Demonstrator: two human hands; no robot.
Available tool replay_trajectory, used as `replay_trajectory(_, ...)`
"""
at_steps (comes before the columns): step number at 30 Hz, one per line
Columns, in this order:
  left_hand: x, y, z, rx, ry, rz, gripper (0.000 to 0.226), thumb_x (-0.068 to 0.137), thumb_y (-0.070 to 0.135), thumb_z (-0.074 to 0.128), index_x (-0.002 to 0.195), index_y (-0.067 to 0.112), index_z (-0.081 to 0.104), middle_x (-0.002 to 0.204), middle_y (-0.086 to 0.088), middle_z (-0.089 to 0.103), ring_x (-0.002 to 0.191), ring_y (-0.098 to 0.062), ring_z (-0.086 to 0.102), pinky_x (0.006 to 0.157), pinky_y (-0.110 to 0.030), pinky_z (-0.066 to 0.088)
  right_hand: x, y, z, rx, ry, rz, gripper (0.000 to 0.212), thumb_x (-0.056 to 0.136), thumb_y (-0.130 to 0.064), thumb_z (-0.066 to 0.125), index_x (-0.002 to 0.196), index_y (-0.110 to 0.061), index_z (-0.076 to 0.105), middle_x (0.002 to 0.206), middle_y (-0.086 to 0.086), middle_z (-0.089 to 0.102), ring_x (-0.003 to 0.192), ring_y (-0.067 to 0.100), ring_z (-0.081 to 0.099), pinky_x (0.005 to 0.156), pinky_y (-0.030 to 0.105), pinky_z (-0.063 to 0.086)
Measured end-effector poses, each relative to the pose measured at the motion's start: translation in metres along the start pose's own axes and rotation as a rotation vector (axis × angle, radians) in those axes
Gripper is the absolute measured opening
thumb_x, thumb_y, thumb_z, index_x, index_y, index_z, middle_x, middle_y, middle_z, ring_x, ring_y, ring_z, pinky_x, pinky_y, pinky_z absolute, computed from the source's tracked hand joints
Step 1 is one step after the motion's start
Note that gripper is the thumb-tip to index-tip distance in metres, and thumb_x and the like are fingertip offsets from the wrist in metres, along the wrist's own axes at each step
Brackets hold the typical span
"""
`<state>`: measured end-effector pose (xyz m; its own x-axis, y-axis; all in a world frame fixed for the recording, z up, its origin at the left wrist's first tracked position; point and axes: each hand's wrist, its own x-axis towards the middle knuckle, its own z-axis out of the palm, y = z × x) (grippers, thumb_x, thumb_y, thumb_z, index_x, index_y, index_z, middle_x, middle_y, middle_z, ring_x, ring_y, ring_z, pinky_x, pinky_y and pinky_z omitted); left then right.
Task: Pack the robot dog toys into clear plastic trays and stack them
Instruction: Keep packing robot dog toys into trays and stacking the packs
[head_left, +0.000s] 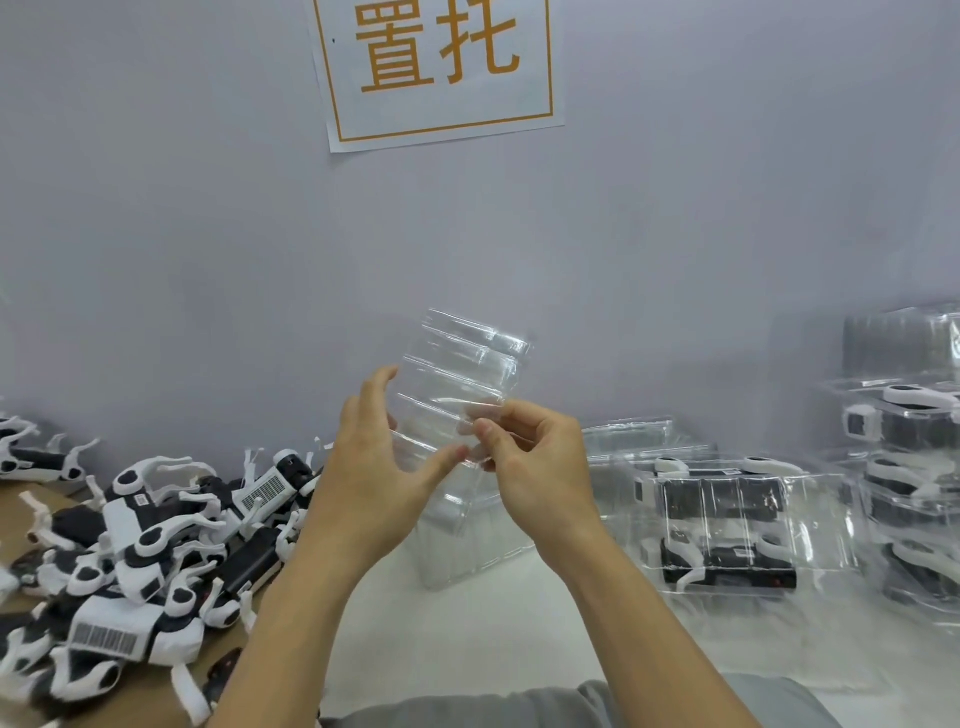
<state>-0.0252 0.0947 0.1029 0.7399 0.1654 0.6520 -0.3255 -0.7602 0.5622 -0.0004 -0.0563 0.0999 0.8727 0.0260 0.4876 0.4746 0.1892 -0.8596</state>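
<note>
At the near edge a grey sleeve or trouser fabric (545, 706) fills the bottom of the view, and both forearms rise from it over the white table (467, 634). A bare strip of table runs between the arms and on toward the wall.

To the left, a heap of black-and-white robot dog toys (140, 551) lies on a brown cardboard sheet (130, 701) whose right edge meets the white surface near the left forearm.

To the right, a packed clear tray (727, 525) holding a dog lies flat on the table. Beyond it, at the right edge of the view, a stack of packed trays (909, 499) stands several high.

In the middle, above the table, both hands hold up an empty clear plastic tray (457, 384), tilted and nearly upright. The left hand (374, 467) has its fingers spread and lightly curved along the tray's left edge, thumb reaching to its lower edge. The right hand (535, 462) pinches the tray's lower right corner with curled fingers. Below them more empty trays (467, 535) rest on the table.

Farthest off, a pale wall (156, 234) carries a paper sign (441, 73) with orange characters.
</note>
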Motion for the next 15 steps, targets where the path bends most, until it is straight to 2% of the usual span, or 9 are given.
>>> replay_trajectory(2,0.002,-0.005,-0.003,-0.005,0.018,-0.021,0.091,0.072,0.071,0.062,0.148,0.042,0.022,0.108,0.021,0.040,0.099,-0.001,0.051,0.072,-0.016,0.039,0.001,0.000,-0.003,0.007,-0.007,0.003,0.024,0.095,-0.002,0.060,0.089,-0.020,0.075,0.081,-0.003,0.076,0.064,0.008,0.067,0.059,0.013,0.048)
replay_trajectory(5,0.002,-0.008,-0.008,-0.018,0.086,-0.052,0.087,0.080,0.063,0.061,0.152,0.035,0.022,0.117,0.007,0.043,0.103,-0.014,0.053,0.080,-0.026,0.042,0.002,0.002,-0.006,0.021,0.005,0.028,0.024,0.095,-0.001,0.058,0.090,-0.018,0.073,0.081,-0.003,0.076,0.063,0.009,0.067,0.058,0.012,0.047)
replay_trajectory(9,0.003,-0.008,-0.016,-0.017,0.326,-0.122,0.082,0.091,0.051,0.062,0.155,0.022,0.020,0.141,-0.010,0.039,0.120,-0.027,0.051,0.099,-0.045,0.047,0.006,0.010,-0.007,0.049,0.111,0.078,0.024,0.098,-0.001,0.053,0.096,-0.020,0.068,0.080,-0.005,0.076,0.060,0.003,0.062,0.058,0.013,0.048)
replay_trajectory(13,0.006,-0.010,-0.029,-0.055,0.509,-0.182,0.081,0.092,0.047,0.064,0.154,0.019,0.019,0.141,-0.014,0.038,0.113,-0.026,0.051,0.098,-0.049,0.048,0.013,0.019,-0.018,-0.006,0.208,0.174,0.022,0.098,-0.003,0.051,0.101,-0.019,0.067,0.065,-0.013,0.070,0.049,-0.003,0.053,0.051,0.015,0.046)
replay_trajectory(15,0.006,-0.009,-0.032,-0.070,0.524,-0.199,0.082,0.092,0.048,0.063,0.154,0.020,0.018,0.139,-0.014,0.039,0.113,-0.028,0.052,0.098,-0.053,0.048,0.015,0.022,-0.019,0.009,0.226,0.229,0.018,0.098,-0.004,0.053,0.101,-0.015,0.067,0.072,-0.009,0.071,0.047,-0.001,0.050,0.052,0.017,0.045)
